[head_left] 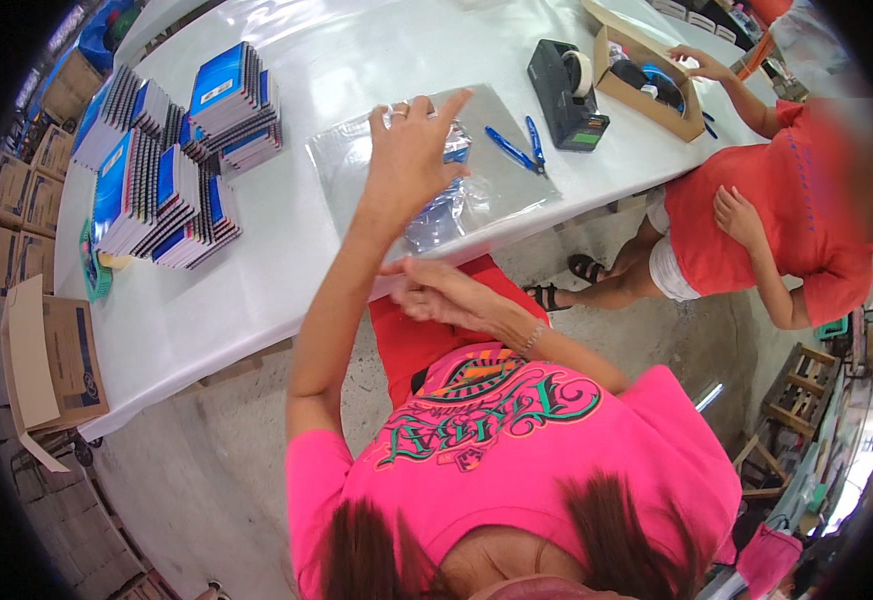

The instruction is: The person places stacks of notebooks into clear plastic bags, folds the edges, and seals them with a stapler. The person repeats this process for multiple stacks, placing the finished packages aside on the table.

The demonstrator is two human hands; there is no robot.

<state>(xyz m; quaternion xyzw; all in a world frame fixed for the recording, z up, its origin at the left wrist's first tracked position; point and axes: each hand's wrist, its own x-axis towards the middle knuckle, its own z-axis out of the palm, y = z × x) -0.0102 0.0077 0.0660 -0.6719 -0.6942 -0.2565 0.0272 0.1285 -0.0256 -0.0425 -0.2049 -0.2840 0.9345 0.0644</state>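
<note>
My left hand is over a stack of clear plastic sleeves on the table, its fingers spread apart. Beneath and beside it, a blue printed item shows in part through the plastic; the hand covers the rest. At the table's front edge, my right hand hovers close to my left forearm. Its fingers are loosely bent and slightly blurred, and I see nothing in them. Blue-handled cutting pliers lie with their handles apart on the right part of the sleeves.
Piles of blue-covered spiral notebooks stand on the white table at left. A black tape dispenser and a cardboard tray are at right, where a person in red reaches toward the tray. An open carton sits beyond the left edge.
</note>
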